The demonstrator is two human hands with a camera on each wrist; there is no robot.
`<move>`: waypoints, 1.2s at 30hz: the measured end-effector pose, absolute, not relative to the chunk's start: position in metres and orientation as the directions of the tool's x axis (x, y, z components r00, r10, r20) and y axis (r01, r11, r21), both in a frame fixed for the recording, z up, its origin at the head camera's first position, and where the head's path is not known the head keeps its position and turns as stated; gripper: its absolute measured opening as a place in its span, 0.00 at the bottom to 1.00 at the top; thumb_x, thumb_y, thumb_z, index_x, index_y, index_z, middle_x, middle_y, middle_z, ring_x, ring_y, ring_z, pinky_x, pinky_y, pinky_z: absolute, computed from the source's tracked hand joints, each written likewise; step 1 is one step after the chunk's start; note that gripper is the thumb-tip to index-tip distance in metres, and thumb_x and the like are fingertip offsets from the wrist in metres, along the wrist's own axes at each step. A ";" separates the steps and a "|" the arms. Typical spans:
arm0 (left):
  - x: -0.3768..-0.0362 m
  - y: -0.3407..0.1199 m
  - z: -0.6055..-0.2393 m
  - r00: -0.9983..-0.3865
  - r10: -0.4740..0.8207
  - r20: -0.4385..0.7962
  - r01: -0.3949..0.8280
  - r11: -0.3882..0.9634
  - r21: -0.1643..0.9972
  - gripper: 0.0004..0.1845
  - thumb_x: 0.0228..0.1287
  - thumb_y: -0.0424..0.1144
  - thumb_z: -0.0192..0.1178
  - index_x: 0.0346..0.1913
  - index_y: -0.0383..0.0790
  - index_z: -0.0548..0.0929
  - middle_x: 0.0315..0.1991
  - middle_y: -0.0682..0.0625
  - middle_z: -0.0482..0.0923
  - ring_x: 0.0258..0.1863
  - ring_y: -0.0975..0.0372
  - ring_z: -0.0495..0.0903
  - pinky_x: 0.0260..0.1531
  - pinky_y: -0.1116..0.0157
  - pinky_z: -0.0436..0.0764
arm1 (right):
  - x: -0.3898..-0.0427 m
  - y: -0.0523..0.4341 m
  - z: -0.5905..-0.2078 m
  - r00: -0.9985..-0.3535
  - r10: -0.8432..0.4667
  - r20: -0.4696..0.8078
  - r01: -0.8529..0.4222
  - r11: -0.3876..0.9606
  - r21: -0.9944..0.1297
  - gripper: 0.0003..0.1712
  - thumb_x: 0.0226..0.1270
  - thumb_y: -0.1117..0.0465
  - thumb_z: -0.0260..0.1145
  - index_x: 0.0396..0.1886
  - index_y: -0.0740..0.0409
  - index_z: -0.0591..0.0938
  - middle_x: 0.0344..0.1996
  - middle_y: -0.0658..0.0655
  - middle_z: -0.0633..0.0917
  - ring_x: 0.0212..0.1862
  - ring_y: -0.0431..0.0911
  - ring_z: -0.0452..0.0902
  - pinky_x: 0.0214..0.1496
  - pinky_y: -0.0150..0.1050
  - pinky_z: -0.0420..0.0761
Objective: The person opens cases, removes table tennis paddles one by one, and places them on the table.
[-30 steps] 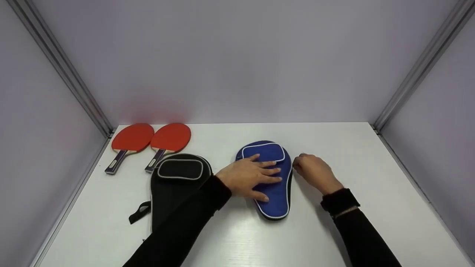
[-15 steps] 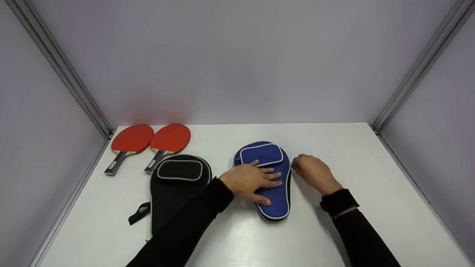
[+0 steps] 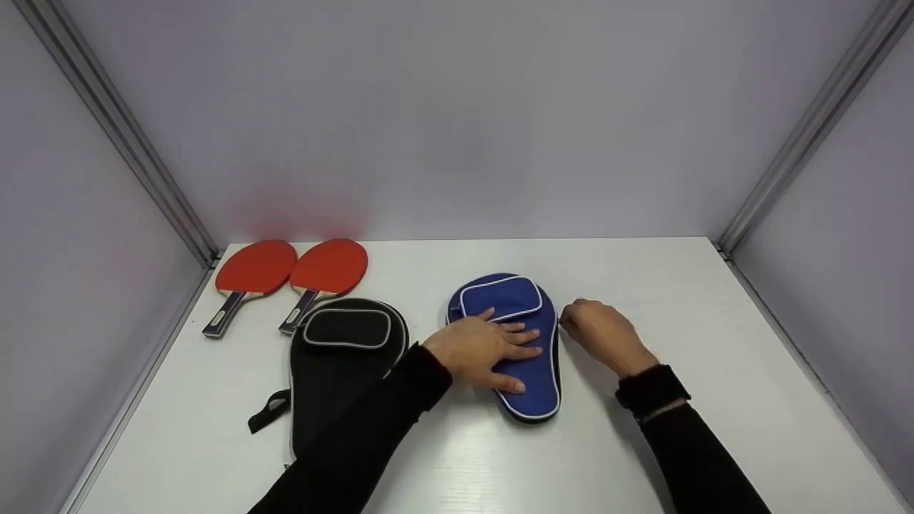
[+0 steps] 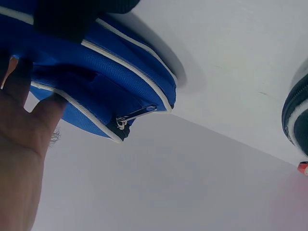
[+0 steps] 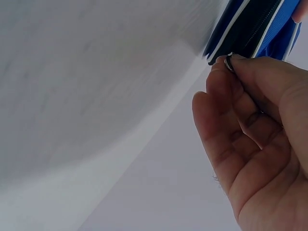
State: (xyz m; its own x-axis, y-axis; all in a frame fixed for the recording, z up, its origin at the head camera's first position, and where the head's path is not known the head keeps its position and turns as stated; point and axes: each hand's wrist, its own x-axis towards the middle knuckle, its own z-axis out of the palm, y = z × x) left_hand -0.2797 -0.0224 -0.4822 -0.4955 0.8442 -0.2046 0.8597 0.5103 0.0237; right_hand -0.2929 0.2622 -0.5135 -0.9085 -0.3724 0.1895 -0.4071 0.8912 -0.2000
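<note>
A blue paddle case (image 3: pixel 525 371) with white piping lies on the white table, its small pocket (image 3: pixel 502 298) toward the back. My left hand (image 3: pixel 480 351) rests spread across the case's front. In the left wrist view, a metal zipper pull (image 4: pixel 137 113) shows at the pocket's end. At the case's right edge, my right hand (image 3: pixel 603 334) pinches a small zipper pull (image 5: pixel 229 63) between thumb and forefinger, as the right wrist view shows. The zipper (image 5: pixel 262 26) runs along the dark side of the case.
A black paddle case (image 3: pixel 335 385) with a strap (image 3: pixel 270 410) lies left of the blue one, partly under my left sleeve. Behind it are two red table tennis paddles (image 3: pixel 255 267) (image 3: pixel 330 267). Pale panels (image 3: pixel 457 121) enclose the table's back and sides.
The blue case has shifted slightly left at its pocket end. My left hand has slid a little toward me and to the right; my right hand stays almost in place.
</note>
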 end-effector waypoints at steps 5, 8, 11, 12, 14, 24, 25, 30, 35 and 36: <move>-0.282 -0.022 -0.483 -0.529 0.824 -0.205 0.838 0.545 0.030 0.42 0.88 0.76 0.52 0.95 0.66 0.66 0.97 0.62 0.57 0.99 0.61 0.55 0.99 0.39 0.54 | -0.292 0.259 -0.513 -0.904 -0.393 0.168 -0.422 0.885 -0.198 0.05 0.80 0.70 0.74 0.44 0.63 0.96 0.40 0.61 0.95 0.43 0.58 0.95 0.45 0.57 0.95; -0.283 -0.023 -0.483 -0.539 0.815 -0.213 0.828 0.559 0.039 0.42 0.88 0.76 0.52 0.95 0.67 0.65 0.97 0.62 0.56 0.99 0.61 0.54 0.99 0.39 0.54 | -0.290 0.258 -0.512 -0.900 -0.404 0.164 -0.431 0.882 -0.189 0.05 0.80 0.69 0.75 0.45 0.63 0.96 0.40 0.61 0.95 0.43 0.58 0.95 0.47 0.57 0.95; -0.285 -0.023 -0.483 -0.546 0.810 -0.213 0.822 0.568 0.051 0.42 0.88 0.76 0.52 0.95 0.66 0.66 0.97 0.61 0.56 0.99 0.61 0.54 0.99 0.39 0.54 | -0.289 0.257 -0.512 -0.894 -0.416 0.168 -0.442 0.879 -0.179 0.05 0.80 0.69 0.75 0.45 0.62 0.96 0.40 0.61 0.95 0.44 0.58 0.95 0.47 0.57 0.96; -0.286 -0.023 -0.482 -0.548 0.809 -0.213 0.820 0.570 0.055 0.42 0.88 0.75 0.52 0.95 0.66 0.66 0.97 0.61 0.56 0.99 0.61 0.54 0.99 0.40 0.54 | -0.289 0.256 -0.512 -0.890 -0.422 0.172 -0.450 0.876 -0.175 0.05 0.80 0.69 0.75 0.45 0.62 0.96 0.40 0.61 0.95 0.43 0.58 0.95 0.47 0.57 0.96; -0.287 -0.023 -0.481 -0.553 0.805 -0.214 0.815 0.577 0.064 0.42 0.88 0.75 0.53 0.95 0.65 0.66 0.97 0.61 0.56 0.99 0.60 0.54 0.99 0.40 0.54 | -0.288 0.256 -0.512 -0.880 -0.438 0.182 -0.466 0.869 -0.163 0.04 0.79 0.69 0.76 0.45 0.62 0.96 0.40 0.61 0.95 0.43 0.57 0.95 0.46 0.56 0.96; -0.297 -0.030 -0.479 -0.600 0.773 -0.208 0.765 0.630 0.133 0.41 0.89 0.73 0.54 0.94 0.64 0.66 0.98 0.60 0.54 0.99 0.59 0.53 1.00 0.40 0.50 | -0.285 0.249 -0.510 -0.851 -0.494 0.176 -0.520 0.840 -0.155 0.04 0.78 0.70 0.77 0.46 0.64 0.97 0.42 0.61 0.96 0.46 0.58 0.97 0.50 0.55 0.98; -0.298 -0.030 -0.479 -0.604 0.769 -0.207 0.760 0.635 0.140 0.41 0.89 0.73 0.54 0.94 0.64 0.66 0.98 0.60 0.54 0.99 0.59 0.53 1.00 0.40 0.50 | -0.284 0.248 -0.510 -0.850 -0.498 0.175 -0.523 0.839 -0.152 0.04 0.78 0.70 0.77 0.45 0.64 0.96 0.42 0.61 0.96 0.45 0.58 0.97 0.50 0.55 0.97; -0.303 -0.032 -0.478 -0.628 0.751 -0.204 0.733 0.659 0.167 0.41 0.89 0.73 0.54 0.94 0.63 0.67 0.98 0.59 0.55 0.99 0.59 0.53 1.00 0.40 0.50 | -0.282 0.246 -0.509 -0.842 -0.512 0.171 -0.536 0.831 -0.148 0.03 0.78 0.70 0.78 0.45 0.64 0.96 0.41 0.61 0.96 0.44 0.57 0.97 0.50 0.55 0.97; -0.308 -0.032 -0.478 -0.649 0.731 -0.211 0.716 0.680 0.158 0.41 0.89 0.73 0.53 0.94 0.62 0.67 0.98 0.59 0.55 0.99 0.59 0.53 1.00 0.39 0.51 | -0.280 0.244 -0.507 -0.834 -0.526 0.165 -0.548 0.823 -0.150 0.03 0.76 0.70 0.78 0.43 0.62 0.96 0.40 0.59 0.96 0.43 0.56 0.96 0.48 0.54 0.97; -0.309 -0.033 -0.478 -0.653 0.727 -0.211 0.713 0.684 0.155 0.41 0.89 0.73 0.53 0.94 0.62 0.67 0.98 0.59 0.55 0.99 0.59 0.53 1.00 0.39 0.52 | -0.280 0.244 -0.506 -0.834 -0.528 0.161 -0.549 0.822 -0.152 0.03 0.76 0.70 0.78 0.43 0.62 0.96 0.40 0.59 0.96 0.43 0.56 0.96 0.48 0.54 0.97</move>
